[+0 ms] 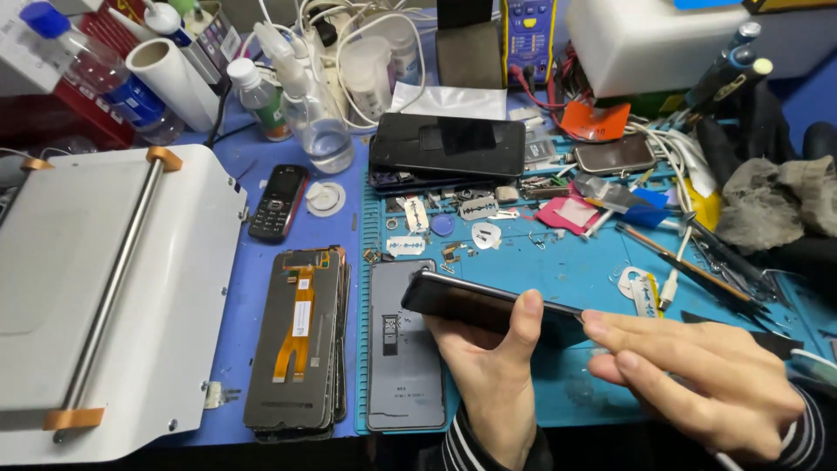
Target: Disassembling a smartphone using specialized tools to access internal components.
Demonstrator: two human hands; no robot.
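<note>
My left hand point(493, 375) grips a dark smartphone point(462, 301) by its edge, holding it tilted and almost edge-on above the blue work mat point(575, 262). My right hand point(697, 375) reaches in from the right, fingers stretched toward the phone's right end and touching it; nothing else shows in that hand. Under the phone lies a grey back cover point(403, 366), flat on the mat.
A stack of phone screens with an orange flex cable point(296, 349) lies left of the mat. A white machine with a metal bar point(105, 288) fills the left. Farther back: a small keypad phone point(279, 202), stacked phones point(449, 146), bottles point(318, 122), razor blades, loose parts, tools, cables.
</note>
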